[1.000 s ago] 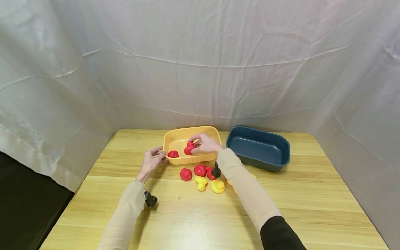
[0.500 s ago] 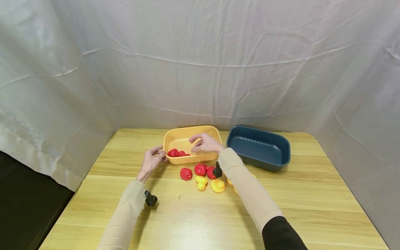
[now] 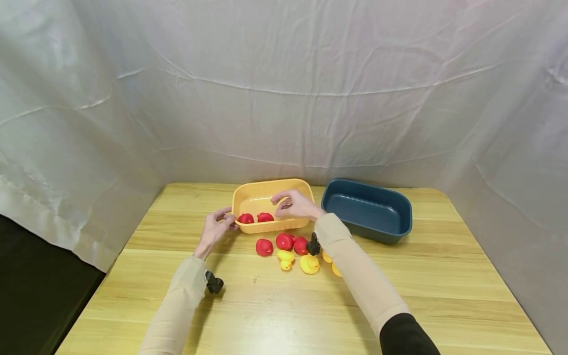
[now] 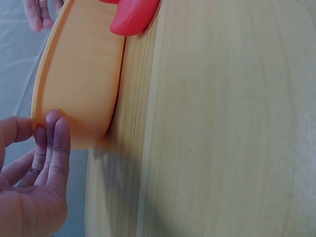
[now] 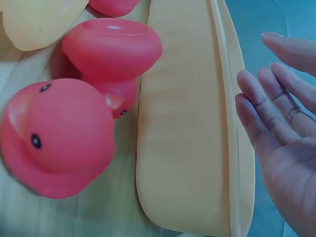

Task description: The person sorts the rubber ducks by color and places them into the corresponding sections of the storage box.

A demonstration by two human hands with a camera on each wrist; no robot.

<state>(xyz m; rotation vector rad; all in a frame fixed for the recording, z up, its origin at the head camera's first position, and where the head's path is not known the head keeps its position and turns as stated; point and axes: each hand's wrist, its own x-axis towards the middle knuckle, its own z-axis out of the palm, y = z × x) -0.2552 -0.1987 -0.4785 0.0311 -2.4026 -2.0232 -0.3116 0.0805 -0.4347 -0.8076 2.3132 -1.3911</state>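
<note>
At the far middle of the surface [image 3: 399,291], the left hand [image 3: 216,229] pinches the yellow tub's [image 3: 248,197] left corner. The right hand [image 3: 295,205] hovers over the tub, fingers loosely spread, holding nothing. Two red ducks [image 3: 255,218] lie inside; more ducks [image 3: 293,251] sit just near of it.

The right hand [image 3: 295,204] released the red duck [image 3: 265,217], which came to rest in the yellow tub [image 3: 270,228] beside the other red duck [image 3: 246,218].
</note>
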